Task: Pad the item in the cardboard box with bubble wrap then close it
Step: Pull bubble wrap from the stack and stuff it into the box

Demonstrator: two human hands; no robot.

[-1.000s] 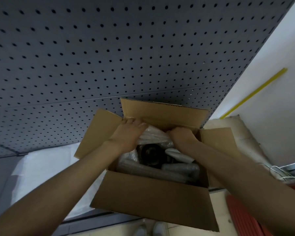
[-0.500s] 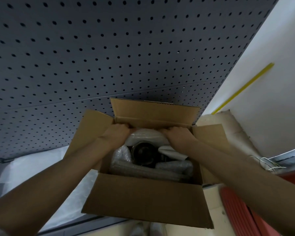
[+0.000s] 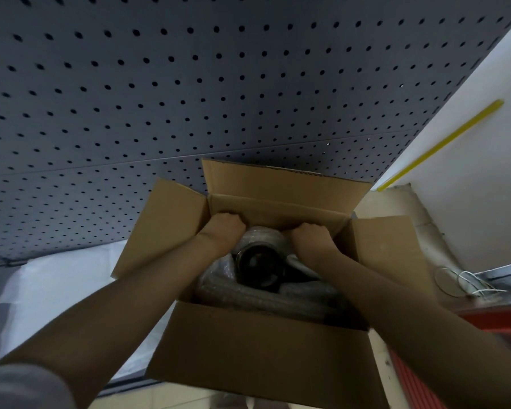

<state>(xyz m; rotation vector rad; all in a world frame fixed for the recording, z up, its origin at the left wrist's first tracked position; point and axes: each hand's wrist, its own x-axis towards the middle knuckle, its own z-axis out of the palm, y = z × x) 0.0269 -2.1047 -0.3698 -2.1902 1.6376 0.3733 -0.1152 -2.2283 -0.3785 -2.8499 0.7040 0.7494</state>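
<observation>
An open cardboard box (image 3: 257,355) stands in front of me with all its flaps up. Inside lies a dark round item (image 3: 260,265) with bubble wrap (image 3: 266,299) packed around it. Both hands reach to the far side of the box. My left hand (image 3: 223,228) has its fingers curled down over the bubble wrap (image 3: 263,236) by the back wall. My right hand (image 3: 311,237) does the same on the other side of that wad. The fingertips of both are hidden behind the knuckles.
A grey pegboard panel (image 3: 189,84) rises behind the box. White sheet material (image 3: 56,290) lies to the left. A white wall with a yellow strip (image 3: 443,143) is at the right, with coiled white wire (image 3: 469,283) and a red object (image 3: 496,320) below it.
Both hands have moved deeper toward the box's back wall, pushing the bubble wrap down behind the dark item. The view has shifted slightly.
</observation>
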